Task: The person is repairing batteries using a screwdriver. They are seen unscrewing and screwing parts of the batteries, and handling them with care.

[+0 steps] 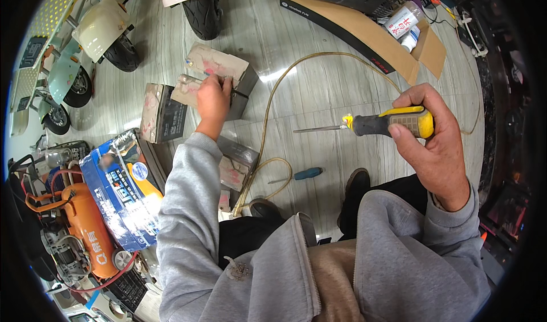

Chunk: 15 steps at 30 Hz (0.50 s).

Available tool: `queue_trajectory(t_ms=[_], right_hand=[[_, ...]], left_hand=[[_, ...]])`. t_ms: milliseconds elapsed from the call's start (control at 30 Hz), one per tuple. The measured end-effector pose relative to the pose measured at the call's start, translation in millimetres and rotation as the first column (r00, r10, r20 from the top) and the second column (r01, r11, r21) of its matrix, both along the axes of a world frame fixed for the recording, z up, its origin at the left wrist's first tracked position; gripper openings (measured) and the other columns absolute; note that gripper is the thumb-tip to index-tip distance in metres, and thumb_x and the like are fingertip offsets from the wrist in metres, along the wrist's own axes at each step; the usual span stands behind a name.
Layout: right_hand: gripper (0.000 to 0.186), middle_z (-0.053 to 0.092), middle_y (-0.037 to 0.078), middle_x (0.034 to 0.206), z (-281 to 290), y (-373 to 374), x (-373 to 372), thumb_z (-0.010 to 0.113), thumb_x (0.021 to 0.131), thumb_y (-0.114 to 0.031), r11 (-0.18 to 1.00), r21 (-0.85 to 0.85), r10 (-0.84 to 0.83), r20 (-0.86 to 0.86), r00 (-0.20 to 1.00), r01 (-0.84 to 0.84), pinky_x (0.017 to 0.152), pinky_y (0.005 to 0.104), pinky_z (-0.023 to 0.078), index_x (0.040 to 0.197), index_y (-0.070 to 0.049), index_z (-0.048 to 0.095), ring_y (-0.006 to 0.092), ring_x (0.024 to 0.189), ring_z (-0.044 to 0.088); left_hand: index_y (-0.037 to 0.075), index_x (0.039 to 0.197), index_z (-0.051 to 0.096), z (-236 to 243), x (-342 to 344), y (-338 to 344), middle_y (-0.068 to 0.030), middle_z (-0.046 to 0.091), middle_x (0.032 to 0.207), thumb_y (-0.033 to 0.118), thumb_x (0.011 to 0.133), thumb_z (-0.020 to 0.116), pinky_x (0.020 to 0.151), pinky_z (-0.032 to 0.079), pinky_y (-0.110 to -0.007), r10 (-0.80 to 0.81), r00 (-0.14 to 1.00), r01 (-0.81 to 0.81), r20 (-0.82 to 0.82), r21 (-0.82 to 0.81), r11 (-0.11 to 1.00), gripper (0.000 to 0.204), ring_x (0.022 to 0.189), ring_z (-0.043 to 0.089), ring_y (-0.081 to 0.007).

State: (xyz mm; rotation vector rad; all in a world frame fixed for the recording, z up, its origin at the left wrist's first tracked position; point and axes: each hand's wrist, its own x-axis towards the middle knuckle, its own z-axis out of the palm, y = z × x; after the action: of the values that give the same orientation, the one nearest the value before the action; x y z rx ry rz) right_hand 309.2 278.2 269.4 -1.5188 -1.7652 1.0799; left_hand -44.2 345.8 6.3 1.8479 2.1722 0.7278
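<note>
A yellow and black screwdriver (393, 121) lies level in my right hand (434, 142), its metal shaft pointing left over the floor. The fingers are wrapped round its handle. My left hand (214, 106) rests at a dark boxy battery (242, 82) with a dirty, red-stained beige top. Its fingers are pressed together at that top, beside a small shiny metal piece; what they hold is hidden. A second battery (171, 114) stands to the left of it, and another one (238, 157) lies nearer to me, partly behind my sleeve.
A tan hose (273, 94) curves over the tiled floor. A blue-handled screwdriver (307, 174) lies by my shoes. On the left are a blue printed box (119, 191) and an orange air compressor (85, 231). Scooters (105, 28) stand beyond; an open cardboard box (347, 28) sits at the far right.
</note>
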Motion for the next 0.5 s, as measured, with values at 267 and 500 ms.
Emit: queue_trajectory(t_ms=[267, 500], right_hand=[[0.020, 0.053, 0.003, 0.086, 2.1, -2.5, -1.6, 0.067, 0.081, -0.003, 1.000, -0.022, 0.000, -0.015, 1.000, -0.001, 0.071, 0.0252, 0.043, 0.095, -0.002, 0.054, 0.0093, 0.078, 0.049], [0.021, 0.053, 0.003, 0.086, 1.4, -4.4, -3.7, 0.068, 0.081, -0.003, 1.000, -0.027, 0.011, -0.015, 1.000, -0.011, 0.071, 0.0248, 0.043, 0.096, -0.002, 0.054, 0.0094, 0.078, 0.049]], left_hand=[[0.000, 0.087, 0.063, 0.5, -3.9, 0.4, -0.0194, 0.065, 0.086, 0.011, 0.083, 0.070, 0.074, 0.051, -0.046, -0.192, 0.974, 0.169, 0.121, 0.184, 0.968, 0.014, 0.082, 0.063, -0.0389], [0.000, 0.092, 0.066, 5.7, -5.9, -3.1, -0.0187, 0.064, 0.088, 0.006, 0.083, 0.068, 0.078, 0.050, -0.044, -0.137, 0.969, 0.105, 0.204, 0.162, 0.981, 0.011, 0.085, 0.062, -0.0371]])
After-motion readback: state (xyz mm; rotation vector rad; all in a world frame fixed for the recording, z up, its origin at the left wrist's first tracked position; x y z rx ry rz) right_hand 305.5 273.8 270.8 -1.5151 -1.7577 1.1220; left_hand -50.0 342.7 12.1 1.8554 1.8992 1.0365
